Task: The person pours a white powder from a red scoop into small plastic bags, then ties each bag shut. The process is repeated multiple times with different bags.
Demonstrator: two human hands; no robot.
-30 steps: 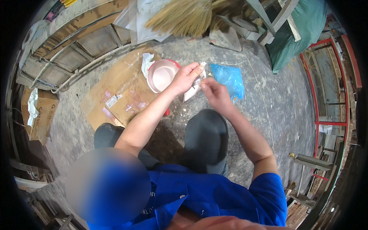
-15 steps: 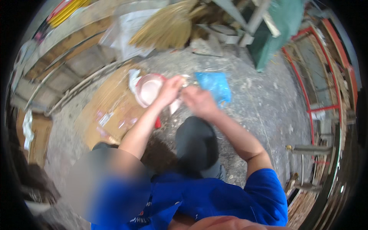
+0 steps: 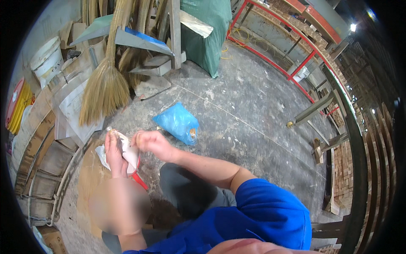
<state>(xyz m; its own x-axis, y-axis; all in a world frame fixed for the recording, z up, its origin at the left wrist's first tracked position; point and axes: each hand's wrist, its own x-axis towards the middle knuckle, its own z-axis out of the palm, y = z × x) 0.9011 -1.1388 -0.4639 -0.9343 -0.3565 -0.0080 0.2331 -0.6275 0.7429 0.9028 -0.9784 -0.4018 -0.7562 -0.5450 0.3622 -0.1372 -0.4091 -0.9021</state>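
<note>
My left hand (image 3: 115, 154) is closed, thumb and fingers upright, around something pale and partly dark that I cannot make out. Close on its right, my right hand (image 3: 153, 143) has its fingers pinched together; whatever is in them is too small to tell. Below and between the hands shows a pale, pointed piece (image 3: 131, 157), its kind unclear. A pan with a red handle (image 3: 139, 181) lies under them, mostly hidden by my left hand. To the right, apart from both hands, a blue plastic bag (image 3: 175, 122) rests on the floor with something brownish at its opening.
Flat cardboard (image 3: 84, 180) lies under the pan. A straw broom (image 3: 105, 91) leans at the far left near a white bucket (image 3: 45, 61). A green sack (image 3: 207, 38) stands at the back. A red metal frame (image 3: 296, 70) and a wheeled stand (image 3: 313, 110) are at right.
My view has swung to the right, so hands, pan and blue bag now appear further left and lower. Both hands stay close together over the pan; my left hand has turned more upright.
</note>
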